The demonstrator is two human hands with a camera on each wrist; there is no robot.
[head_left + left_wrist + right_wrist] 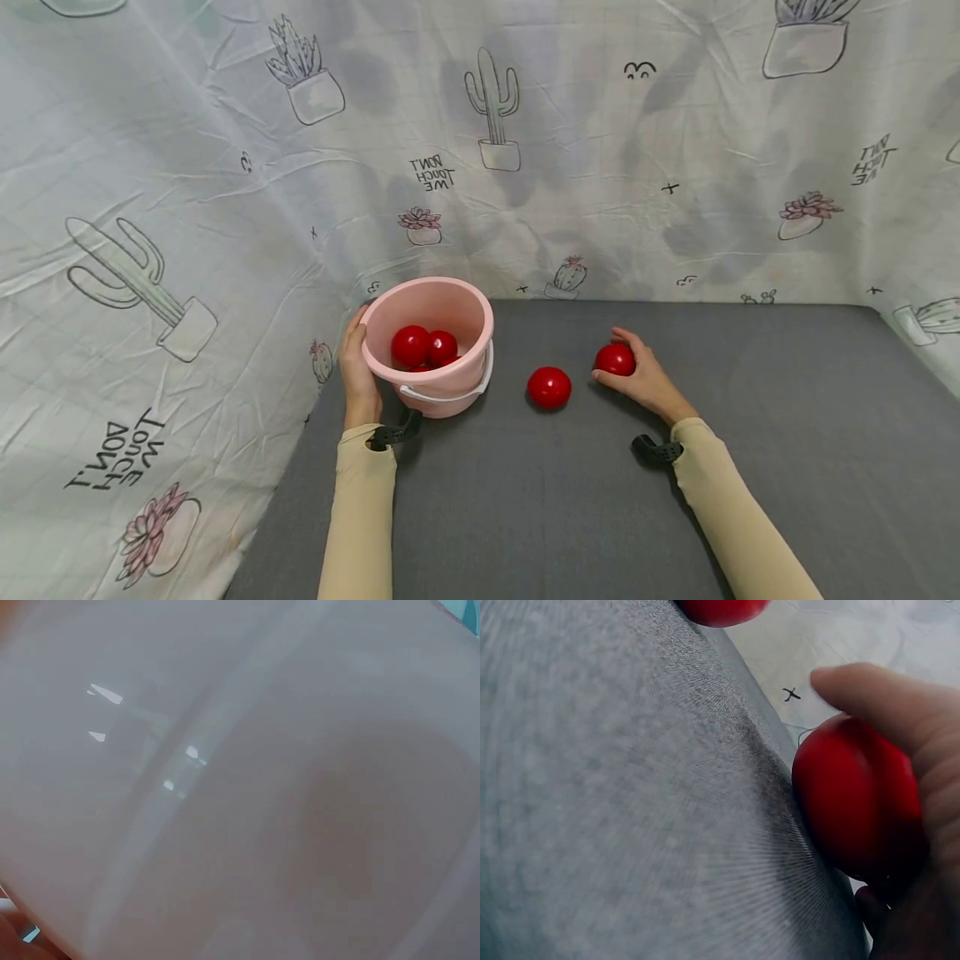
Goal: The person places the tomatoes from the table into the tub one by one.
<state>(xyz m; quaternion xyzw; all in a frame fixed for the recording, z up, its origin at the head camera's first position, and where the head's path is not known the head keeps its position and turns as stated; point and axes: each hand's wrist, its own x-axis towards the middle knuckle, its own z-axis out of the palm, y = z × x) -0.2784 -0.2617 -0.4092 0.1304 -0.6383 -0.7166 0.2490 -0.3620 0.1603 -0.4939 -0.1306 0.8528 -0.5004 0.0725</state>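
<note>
A pink bucket (442,383) with a white handle (480,387) stands at the left of the grey table, several glossy red balls (410,346) inside it. My left hand (358,375) holds the bucket's left side near the rim; in the left wrist view the bucket wall (225,787) fills nearly everything, and most of the fingers are hidden. Further right, my right hand (641,379) has its thumb and fingers curved round a red ball (614,359) on the table. The right wrist view shows this ball (859,799) against the fingers. Another red ball (549,388) lies between bucket and right hand.
The grey tabletop (525,500) extends under both arms. A white curtain (600,167) printed with cacti hangs behind the table and along its left side. Black wrist straps (656,451) sit over the cream sleeves.
</note>
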